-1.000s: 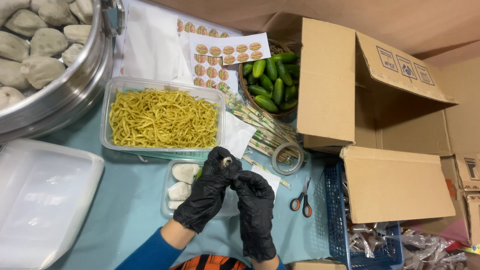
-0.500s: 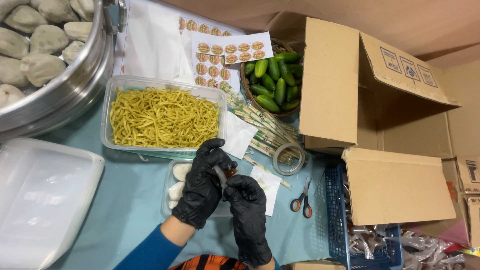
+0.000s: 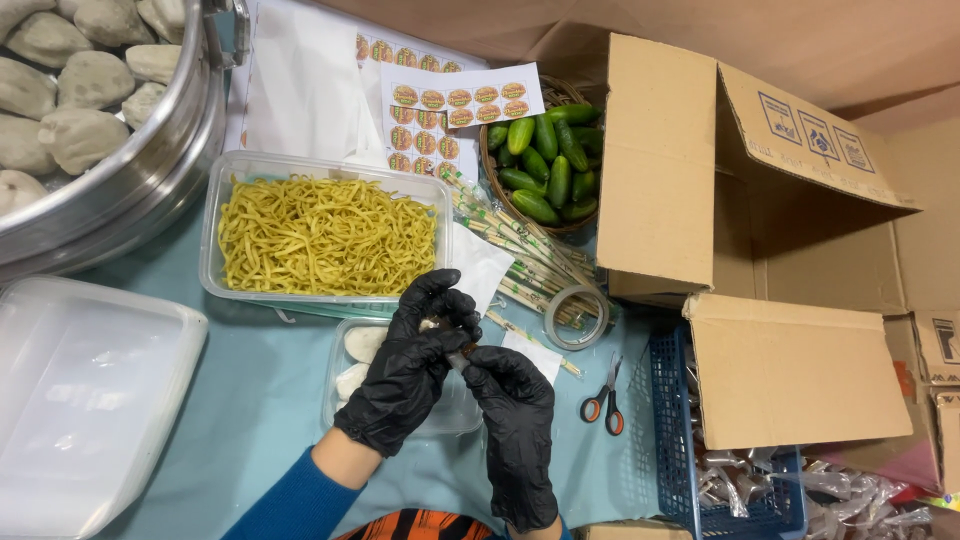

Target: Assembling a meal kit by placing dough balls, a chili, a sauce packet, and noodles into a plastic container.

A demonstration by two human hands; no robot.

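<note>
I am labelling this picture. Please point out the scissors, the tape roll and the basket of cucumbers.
scissors [image 3: 603, 400]: head view, on the orange handles.
tape roll [image 3: 551, 322]: head view, on its left rim.
basket of cucumbers [image 3: 484, 160]: head view, on the woven left rim.

Both hands, the left hand [image 3: 405, 375] and the right hand [image 3: 515, 420], wear black gloves of thin, faintly shiny rubbery material. The small tray [image 3: 345, 385] beneath them is clear glossy plastic, like the noodle container [image 3: 215, 215] and the frosted tub [image 3: 90, 400]. The steamer [image 3: 150, 170] is polished metal. The box [image 3: 660, 160] is matt brown cardboard, the basket [image 3: 488, 170] woven wicker, and the surface [image 3: 260, 400] carries a smooth pale blue cloth.
</note>
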